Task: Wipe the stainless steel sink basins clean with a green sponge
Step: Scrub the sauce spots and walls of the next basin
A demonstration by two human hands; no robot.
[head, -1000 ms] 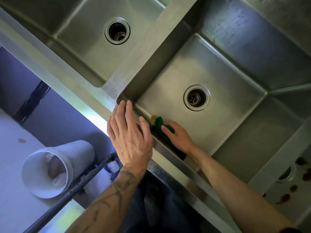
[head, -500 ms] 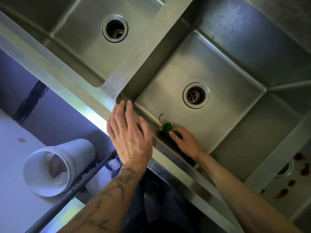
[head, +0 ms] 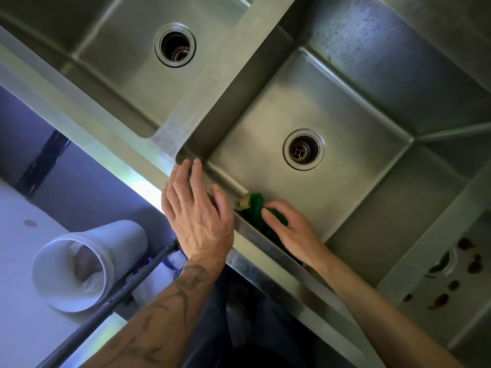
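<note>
We lean over the steel sink with our left hand (head: pixel 198 216) lying flat on the front rim (head: pixel 265 264), fingers straight and close together, gripping nothing. Our right hand (head: pixel 292 229) reaches down into the middle basin (head: pixel 332 107) and holds the green sponge (head: pixel 256 205), thumb laid over its top; the other fingers are hidden behind the rim. The sponge sits on the basin floor right against the front wall, near the left front corner, well apart from the drain (head: pixel 303 149). A pale yellowish edge shows at its left end. A divider (head: pixel 212 83) separates this basin from the left basin (head: pixel 127 83). To the right, brown spots (head: pixel 463 254) dot another steel surface. A white tube (head: pixel 79 264) lies below the rim
</note>
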